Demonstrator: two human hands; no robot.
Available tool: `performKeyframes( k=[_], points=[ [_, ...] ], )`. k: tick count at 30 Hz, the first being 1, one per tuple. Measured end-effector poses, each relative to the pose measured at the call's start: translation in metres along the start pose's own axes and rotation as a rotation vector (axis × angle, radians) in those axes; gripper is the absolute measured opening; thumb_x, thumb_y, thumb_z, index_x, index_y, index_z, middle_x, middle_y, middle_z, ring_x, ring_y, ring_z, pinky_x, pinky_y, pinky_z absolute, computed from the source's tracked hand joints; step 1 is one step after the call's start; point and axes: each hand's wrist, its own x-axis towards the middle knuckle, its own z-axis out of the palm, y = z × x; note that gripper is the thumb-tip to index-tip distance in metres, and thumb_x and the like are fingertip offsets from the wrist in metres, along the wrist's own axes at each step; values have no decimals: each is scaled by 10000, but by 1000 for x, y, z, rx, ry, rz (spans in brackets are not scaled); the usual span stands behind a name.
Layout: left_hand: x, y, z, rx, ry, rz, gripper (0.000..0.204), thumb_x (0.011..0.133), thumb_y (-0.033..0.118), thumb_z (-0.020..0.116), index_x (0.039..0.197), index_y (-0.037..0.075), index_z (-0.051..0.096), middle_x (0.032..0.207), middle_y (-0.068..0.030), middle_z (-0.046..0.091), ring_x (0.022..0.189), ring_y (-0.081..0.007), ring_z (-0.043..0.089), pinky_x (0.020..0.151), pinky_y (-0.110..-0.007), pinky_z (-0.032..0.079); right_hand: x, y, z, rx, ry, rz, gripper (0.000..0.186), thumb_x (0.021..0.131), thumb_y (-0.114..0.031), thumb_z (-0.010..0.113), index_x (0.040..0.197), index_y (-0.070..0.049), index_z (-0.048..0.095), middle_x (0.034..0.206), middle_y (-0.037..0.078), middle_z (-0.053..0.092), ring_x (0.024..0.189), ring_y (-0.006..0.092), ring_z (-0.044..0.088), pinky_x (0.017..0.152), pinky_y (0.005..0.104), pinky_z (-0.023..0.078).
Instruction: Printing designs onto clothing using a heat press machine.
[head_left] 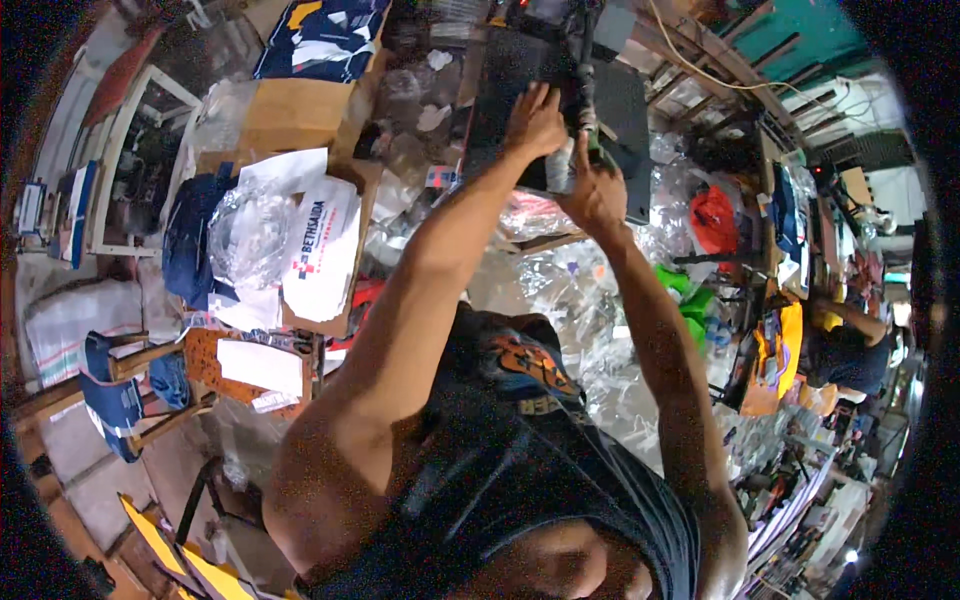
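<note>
My left hand (540,120) lies on a dark flat worktop (495,120), fingers stretched out and holding nothing that I can see. Just to its right a dark upright machine arm (587,85) comes down to the worktop. Beside the lower end of that arm is my right hand (598,192), its index finger extended against a small greenish part (594,146); its other fingers are partly hidden. Between the two hands a strip of clear, whitish plastic (560,172) lies at the worktop's near edge.
Crumpled clear plastic (590,300) heaps below the worktop. Printed white bags (320,245) and a cardboard box (295,115) stand at left, near a wooden chair (240,365). Red plastic (712,218) and green plastic (685,300) lie at right; another person (850,345) is farther right.
</note>
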Motion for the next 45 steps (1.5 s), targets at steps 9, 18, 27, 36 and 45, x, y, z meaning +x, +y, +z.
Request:
performKeyframes(
  k=[9, 18, 27, 36, 45],
  points=[
    [-27, -22, 30, 357, -57, 239, 652, 965, 394, 502, 1528, 69, 446, 1634, -160, 367, 1530, -311, 302, 1274, -480, 132, -6, 16, 9, 45, 210, -262, 995, 803, -252, 729, 1578, 75, 195, 969, 327, 699, 871, 497, 688, 812, 532, 562],
    [-20, -25, 20, 336, -109, 336, 857, 719, 399, 754, 1439, 14, 495, 1583, -243, 400, 1511, -387, 316, 1260, -532, 159, 13, 2, -12, 62, -316, 114, 1053, 782, -268, 693, 1622, -8, 112, 866, 308, 719, 762, 457, 721, 755, 531, 579],
    [-21, -22, 36, 352, -167, 253, 666, 846, 381, 657, 1427, 86, 519, 1669, -177, 288, 1565, -318, 221, 1282, -490, 74, 0, 43, 56, -382, 438, -383, 665, 869, -281, 523, 1406, 111, 547, 576, 28, 441, 440, 144, 428, 375, 348, 382],
    [-38, -44, 35, 543, 162, 346, 601, 870, 380, 631, 1383, 79, 543, 1643, -176, 339, 1549, -319, 260, 1277, -490, 99, 10, 8, 13, -55, -359, -77, 1062, 800, -340, 690, 1577, 110, 124, 938, 284, 725, 793, 418, 729, 697, 495, 590],
    [-46, -10, 5, 353, -311, 197, 1054, 799, 771, 593, 1493, -12, 463, 1652, -228, 288, 1560, -340, 208, 1270, -522, 62, 24, 79, 24, -503, 613, -560, 692, 852, -370, 663, 1383, 52, 525, 769, 123, 629, 555, 237, 585, 481, 418, 483]
  ],
)
